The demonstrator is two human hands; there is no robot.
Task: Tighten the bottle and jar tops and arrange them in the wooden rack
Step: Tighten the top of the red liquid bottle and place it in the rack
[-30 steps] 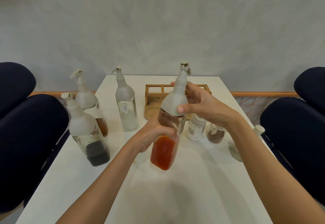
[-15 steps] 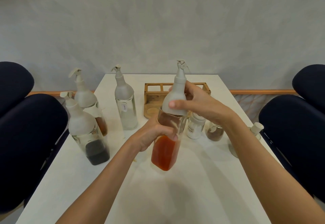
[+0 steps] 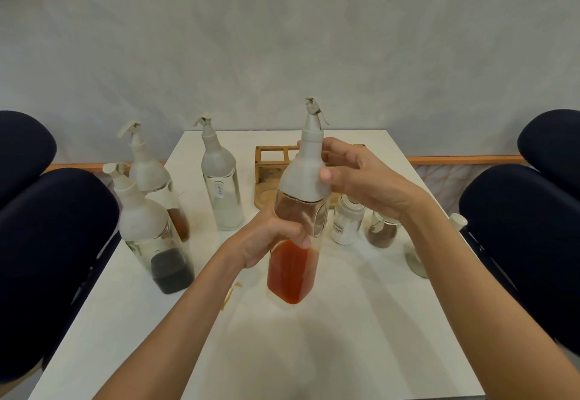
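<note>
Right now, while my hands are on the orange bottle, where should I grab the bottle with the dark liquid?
I'd take the dark-liquid bottle round its clear glass body, just below the white top, coming from the right. It stands upright, the gap toward the clear bottle leaves room there, and another bottle crowds it from behind.

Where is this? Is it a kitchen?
Probably not a kitchen; it looks more like an office or meeting room. A plain white table stands in front of a bare grey wall, with dark padded chairs on both sides. Only the sauce bottles and wooden rack are kitcheny.
</note>
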